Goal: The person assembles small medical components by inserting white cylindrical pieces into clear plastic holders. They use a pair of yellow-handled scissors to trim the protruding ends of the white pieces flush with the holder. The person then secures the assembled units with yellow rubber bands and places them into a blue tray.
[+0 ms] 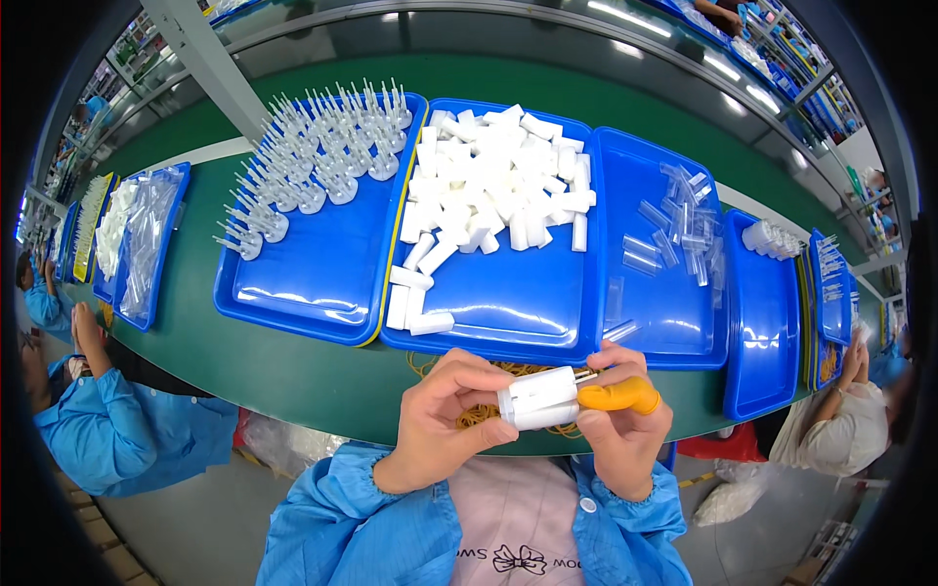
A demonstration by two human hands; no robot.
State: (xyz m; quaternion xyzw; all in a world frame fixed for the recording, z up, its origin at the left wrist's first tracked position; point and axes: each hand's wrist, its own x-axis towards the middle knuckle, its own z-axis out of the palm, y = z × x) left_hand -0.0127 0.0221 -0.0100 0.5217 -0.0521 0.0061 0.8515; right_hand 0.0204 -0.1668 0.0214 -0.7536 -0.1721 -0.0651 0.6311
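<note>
Right now, my left hand (440,420) pinches the left end of a small bunch of white cylinders (544,400), thumb below and forefinger above, the gap between them no wider than what they hold. A clear round piece (505,406) caps that end, next to my thumb. My right hand (627,430) is at the other end, its fingers partly curled; an orange-yellow finger cot (625,396) covers one of them, its tip right against the cylinders. Whether these fingers grip or only press, I cannot tell. A thin stem (586,375) pokes out at this end.

The bunch lies on its side in the air before my chest, above the near edge of the green table (366,381). Behind and below it, tan elastic bands (477,415) lie in a loose heap.

Beyond my hands, three blue trays stand side by side. The left tray (303,273) bears rows of clear stemmed pieces (332,151), stems up; the middle tray (479,308) holds a pile of loose white rolls (493,176); the right tray (674,327) has scattered clear tubes (695,234). A co-worker in blue (127,430) sits to my left, and a co-worker in pale clothing (850,420) to my right.
</note>
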